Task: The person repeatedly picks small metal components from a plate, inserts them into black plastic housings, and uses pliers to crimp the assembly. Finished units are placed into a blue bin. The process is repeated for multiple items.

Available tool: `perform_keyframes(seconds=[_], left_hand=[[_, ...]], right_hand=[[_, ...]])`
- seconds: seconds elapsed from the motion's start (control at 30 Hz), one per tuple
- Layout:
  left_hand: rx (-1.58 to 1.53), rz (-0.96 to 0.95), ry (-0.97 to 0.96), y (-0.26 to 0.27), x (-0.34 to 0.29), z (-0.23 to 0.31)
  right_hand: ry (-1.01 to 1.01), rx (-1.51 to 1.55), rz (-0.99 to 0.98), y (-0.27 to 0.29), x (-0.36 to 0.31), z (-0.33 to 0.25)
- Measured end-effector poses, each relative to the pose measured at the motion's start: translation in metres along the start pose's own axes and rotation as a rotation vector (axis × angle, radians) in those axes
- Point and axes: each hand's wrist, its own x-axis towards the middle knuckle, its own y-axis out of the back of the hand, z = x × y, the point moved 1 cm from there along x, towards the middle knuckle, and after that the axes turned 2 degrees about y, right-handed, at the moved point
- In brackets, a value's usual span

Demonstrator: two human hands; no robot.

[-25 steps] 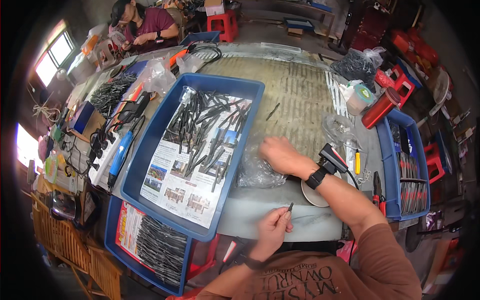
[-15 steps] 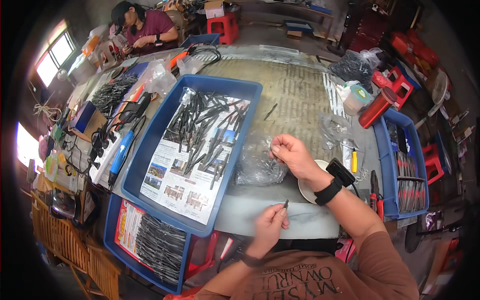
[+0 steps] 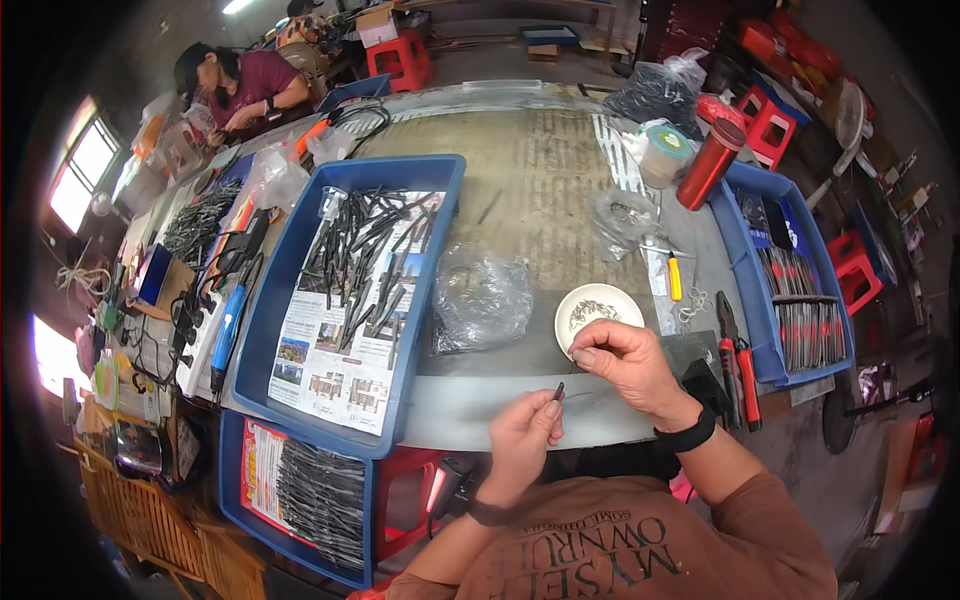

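Near the table's front edge, my left hand is closed round a short black stick-like piece, whose end pokes up past the thumb. My right hand, fingertips pinched, hovers at the near rim of a small white dish. Anything in that pinch is too small to make out. Many tiny dark parts lie in the dish. To the left of it sits a clear plastic bag. A blue tray farther left holds loose black sticks on printed paper.
A lower blue tray is filled with black strips. On the right are a yellow-handled screwdriver, red-handled pliers, a red flask and a blue bin of packets. Another person sits at the far left.
My right hand has come from over the plastic bag to the dish's near rim, closer to my left hand. My left hand still holds the black piece. The view has shifted.
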Motion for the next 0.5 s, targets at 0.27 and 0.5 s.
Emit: perform_keyframes(seconds=[0.27, 0.5], left_hand=[[0.051, -0.046, -0.015, -0.015, -0.006, 0.000], [0.098, -0.068, -0.029, -0.021, -0.009, -0.001]], right_hand=[[0.024, -0.005, 0.085, 0.010, -0.030, 0.004], [0.037, -0.005, 0.093, 0.016, -0.038, 0.008]])
